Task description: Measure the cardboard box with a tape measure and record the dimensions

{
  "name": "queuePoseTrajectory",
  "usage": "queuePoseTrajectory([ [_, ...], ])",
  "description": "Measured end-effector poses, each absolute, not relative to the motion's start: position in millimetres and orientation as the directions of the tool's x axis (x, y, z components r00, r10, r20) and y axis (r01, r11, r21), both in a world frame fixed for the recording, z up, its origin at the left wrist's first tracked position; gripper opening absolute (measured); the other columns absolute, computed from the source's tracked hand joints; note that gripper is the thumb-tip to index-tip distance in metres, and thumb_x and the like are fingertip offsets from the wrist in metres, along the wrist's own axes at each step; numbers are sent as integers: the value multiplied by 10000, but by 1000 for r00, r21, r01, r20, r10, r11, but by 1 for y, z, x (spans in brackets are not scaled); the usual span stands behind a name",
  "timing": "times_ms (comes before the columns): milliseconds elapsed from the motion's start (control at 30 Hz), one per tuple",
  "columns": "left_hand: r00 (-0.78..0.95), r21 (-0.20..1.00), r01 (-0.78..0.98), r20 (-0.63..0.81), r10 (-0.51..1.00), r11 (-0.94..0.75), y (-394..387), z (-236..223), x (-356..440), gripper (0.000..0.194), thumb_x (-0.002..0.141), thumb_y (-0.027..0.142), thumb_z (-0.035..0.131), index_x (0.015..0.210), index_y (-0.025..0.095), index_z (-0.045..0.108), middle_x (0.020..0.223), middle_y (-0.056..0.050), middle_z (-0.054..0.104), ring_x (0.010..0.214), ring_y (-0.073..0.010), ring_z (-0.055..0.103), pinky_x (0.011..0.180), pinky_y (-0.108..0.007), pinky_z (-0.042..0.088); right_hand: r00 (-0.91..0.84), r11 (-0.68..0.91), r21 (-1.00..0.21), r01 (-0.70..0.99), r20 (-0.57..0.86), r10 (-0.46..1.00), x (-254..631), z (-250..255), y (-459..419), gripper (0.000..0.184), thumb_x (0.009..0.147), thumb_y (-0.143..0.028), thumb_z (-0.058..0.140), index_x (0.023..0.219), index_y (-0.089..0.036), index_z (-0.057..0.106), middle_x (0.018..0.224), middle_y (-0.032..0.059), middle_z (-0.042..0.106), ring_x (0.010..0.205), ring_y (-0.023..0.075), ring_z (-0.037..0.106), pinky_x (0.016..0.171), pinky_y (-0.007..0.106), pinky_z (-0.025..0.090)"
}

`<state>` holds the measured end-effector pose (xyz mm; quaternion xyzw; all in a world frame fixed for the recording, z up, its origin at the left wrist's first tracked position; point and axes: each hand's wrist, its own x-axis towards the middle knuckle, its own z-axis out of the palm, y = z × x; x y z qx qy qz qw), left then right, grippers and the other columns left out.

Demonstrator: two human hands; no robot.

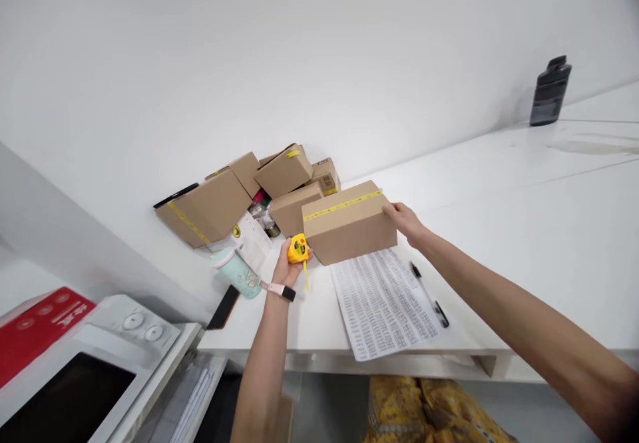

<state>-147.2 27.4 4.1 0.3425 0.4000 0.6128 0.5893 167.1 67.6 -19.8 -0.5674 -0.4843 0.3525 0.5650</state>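
Note:
My left hand is closed around a yellow tape measure, with a short length of its blade hanging down. The tape measure is close to the left end of a cardboard box that has yellow tape along its top. My right hand grips that box at its right end, thumb on the top edge; its other fingers are mostly hidden. Under and in front of the box lies a printed sheet covered with rows of small figures. A black-capped pen rests at the sheet's right side.
Several more cardboard boxes are piled against the wall. A mint green tumbler and a dark phone-like slab sit at the left. A dark bottle stands far right. A white microwave is at lower left.

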Motion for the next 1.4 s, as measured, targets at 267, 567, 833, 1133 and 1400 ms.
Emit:
queuePoseTrajectory([
  [267, -45, 929, -369, -41, 998, 21, -64, -20, -170, 477, 743, 456, 792, 1114, 178, 682, 1215, -114, 703, 845, -243, 714, 798, -374, 587, 281, 231, -973, 4, 223, 933, 180, -86, -30, 431, 891, -512, 620, 1233, -251, 608, 1343, 117, 650, 1174, 302, 642, 920, 446, 555],
  [567, 195, 975, -37, 221, 956, -218, -73, 52, -126, 668, 615, 551, 865, 1143, 202, 653, 1040, -96, 705, 867, -247, 678, 807, -359, 542, 430, 334, -886, 322, 451, 782, 175, -8, -44, 241, 930, -478, 541, 1017, -304, 683, 1139, 65, 715, 1053, 307, 641, 726, 391, 522],
  [833, 379, 985, 0, 161, 911, -174, -48, 55, -79, 679, 770, 547, 741, 1319, 234, 493, 980, -73, 666, 808, -224, 669, 654, -292, 515, -373, 232, -965, 119, 173, 911, 127, 52, -37, 561, 951, -666, 355, 820, -238, 695, 847, 69, 688, 800, 228, 620, 724, 386, 525],
  [1133, 156, 982, 163, 69, 985, -95, -42, 64, -143, 596, 804, 480, 706, 1301, 195, 542, 920, -65, 710, 728, -185, 648, 653, -266, 487, -209, -26, -956, -293, 37, 977, 186, 44, 33, 345, 758, -544, 718, 696, -236, 575, 666, 25, 558, 602, 170, 491, 574, 329, 474],
  [1400, 85, 962, 236, -162, 983, 138, -23, 52, -210, 514, 779, 516, 719, 1147, 165, 645, 926, -97, 719, 716, -201, 645, 581, -269, 503, -117, 46, -999, 12, 45, 992, 232, -21, 56, 491, 814, -633, 651, 580, -226, 504, 626, -1, 451, 620, 164, 401, 592, 332, 395],
])
